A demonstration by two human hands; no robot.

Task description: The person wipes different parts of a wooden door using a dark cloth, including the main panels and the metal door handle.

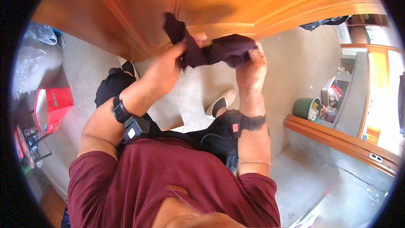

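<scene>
A dark purple cloth [205, 52], folded or bunched and perhaps a sock, is held up in front of a glossy wooden panel [218, 3]. My left hand [166, 66] grips its left part, with the thumb laid against it and one end standing up above the hand. At the right, my right hand [253, 66] clasps the other bunched end, its fingertips curled over the edge. The left hand is somewhat blurred. Below the cloth, the concrete floor [193, 98] shows between my bent legs, and a pale shoe [221, 103] rests there.
To the left stand a red paper bag [57, 101], clear plastic bags [34, 57] and a small wheeled rack [38, 152]. A green bucket [303, 109] sits at the right, by a wooden rail [335, 142]. A black plastic bag [322, 22] lies beyond the panel's right edge.
</scene>
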